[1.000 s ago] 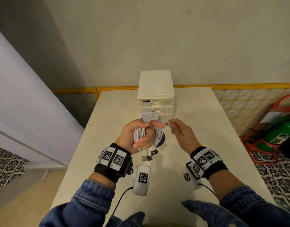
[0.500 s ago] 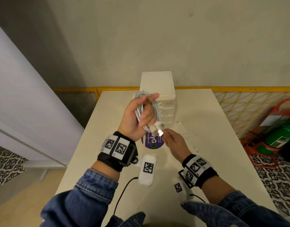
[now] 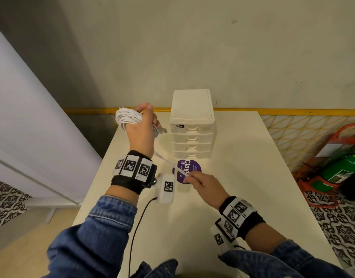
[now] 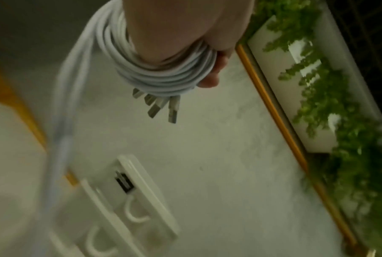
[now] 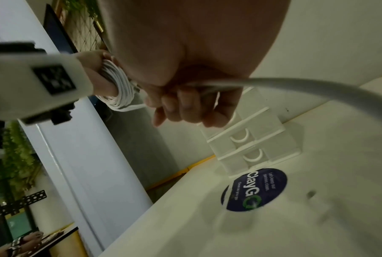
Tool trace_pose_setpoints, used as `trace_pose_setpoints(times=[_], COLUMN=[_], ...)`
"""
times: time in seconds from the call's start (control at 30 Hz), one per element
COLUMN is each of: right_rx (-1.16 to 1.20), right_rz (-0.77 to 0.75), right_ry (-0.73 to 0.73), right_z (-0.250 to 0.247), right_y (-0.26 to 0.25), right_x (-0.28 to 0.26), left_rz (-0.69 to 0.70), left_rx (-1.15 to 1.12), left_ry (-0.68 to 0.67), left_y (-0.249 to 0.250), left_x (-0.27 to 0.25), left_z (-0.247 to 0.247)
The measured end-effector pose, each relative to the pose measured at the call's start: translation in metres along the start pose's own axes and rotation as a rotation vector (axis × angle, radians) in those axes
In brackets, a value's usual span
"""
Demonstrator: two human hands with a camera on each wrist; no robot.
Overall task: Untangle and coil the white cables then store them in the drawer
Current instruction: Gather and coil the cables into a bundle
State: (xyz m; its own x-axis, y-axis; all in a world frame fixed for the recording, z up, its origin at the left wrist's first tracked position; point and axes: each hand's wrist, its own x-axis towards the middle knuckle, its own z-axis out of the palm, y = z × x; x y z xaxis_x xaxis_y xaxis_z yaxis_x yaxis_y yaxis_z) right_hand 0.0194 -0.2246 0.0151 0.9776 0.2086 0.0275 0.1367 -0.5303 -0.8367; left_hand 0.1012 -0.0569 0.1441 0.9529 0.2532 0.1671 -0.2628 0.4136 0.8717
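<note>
My left hand (image 3: 141, 125) is raised over the table's far left corner and grips a coil of white cables (image 3: 126, 117). The coil (image 4: 163, 76) wraps round the fingers, with several USB plugs (image 4: 163, 107) sticking out below. A loose strand (image 3: 170, 164) runs taut from the coil down to my right hand (image 3: 194, 179), which pinches it over the purple sticker. In the right wrist view the strand (image 5: 295, 85) passes under the curled fingers (image 5: 185, 107). The white drawer unit (image 3: 192, 125) stands at the back of the table with its drawers closed.
A round purple sticker (image 3: 189, 167) lies on the cream table (image 3: 252, 177) just in front of the drawer unit. A yellow rail (image 3: 292, 112) runs behind the table. A green cylinder (image 3: 342, 171) in a red stand is on the floor to the right.
My left hand has carried the coil up and to the left, away from the drawer unit. My right hand dropped lower and pulled a strand out straight between the two hands.
</note>
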Motion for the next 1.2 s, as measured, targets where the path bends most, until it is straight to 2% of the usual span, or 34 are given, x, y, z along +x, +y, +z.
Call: trace_pose_setpoints(times=[0.1,0.2,0.23,0.3,0.4,0.53,0.6,0.7,0.83,0.9,1.03,1.2], right_rx=[0.076,0.114,0.110,0.082,0.025,-0.073,-0.120,-0.175,-0.074,-0.025,0.166,0.376], right_rz=[-0.039,-0.123,-0.161,-0.243,-0.297,-0.338,-0.367,-0.405,-0.397,-0.388,-0.315,-0.107], right_ry=[0.032,0.111,0.135,0.180,0.245,0.312,0.347,0.384,0.452,0.439,0.346,0.208], right_z=[-0.005,-0.013,-0.017,-0.027,-0.040,-0.051,-0.058,-0.069,-0.084,-0.085,-0.076,-0.044], right_y=[-0.004,-0.019,-0.025,-0.033,-0.035,-0.033,-0.035,-0.033,-0.025,-0.023,-0.028,-0.026], right_x=[-0.004,-0.001,0.000,0.000,0.003,0.004,0.004,0.008,0.016,0.019,0.022,0.023], left_rz=[0.084,0.176,0.158,0.041,-0.213,-0.415,-0.496,-0.543,-0.561,-0.574,-0.645,-0.687], left_rx=[0.370,0.869,0.978,1.049,0.971,0.937,0.894,0.841,0.686,0.592,0.323,0.019], left_ry=[-0.009,-0.169,-0.234,-0.363,-0.587,-0.911,-0.998,-1.100,-1.098,-1.103,-1.091,-1.133], left_y=[-0.006,-0.024,-0.031,-0.036,-0.035,-0.034,-0.033,-0.029,-0.019,-0.016,-0.018,-0.022], left_x=[0.001,-0.008,-0.010,-0.016,-0.027,-0.042,-0.048,-0.057,-0.066,-0.067,-0.068,-0.067], left_z=[-0.012,-0.021,-0.024,-0.027,-0.029,-0.026,-0.022,-0.015,-0.007,-0.006,-0.003,-0.002])
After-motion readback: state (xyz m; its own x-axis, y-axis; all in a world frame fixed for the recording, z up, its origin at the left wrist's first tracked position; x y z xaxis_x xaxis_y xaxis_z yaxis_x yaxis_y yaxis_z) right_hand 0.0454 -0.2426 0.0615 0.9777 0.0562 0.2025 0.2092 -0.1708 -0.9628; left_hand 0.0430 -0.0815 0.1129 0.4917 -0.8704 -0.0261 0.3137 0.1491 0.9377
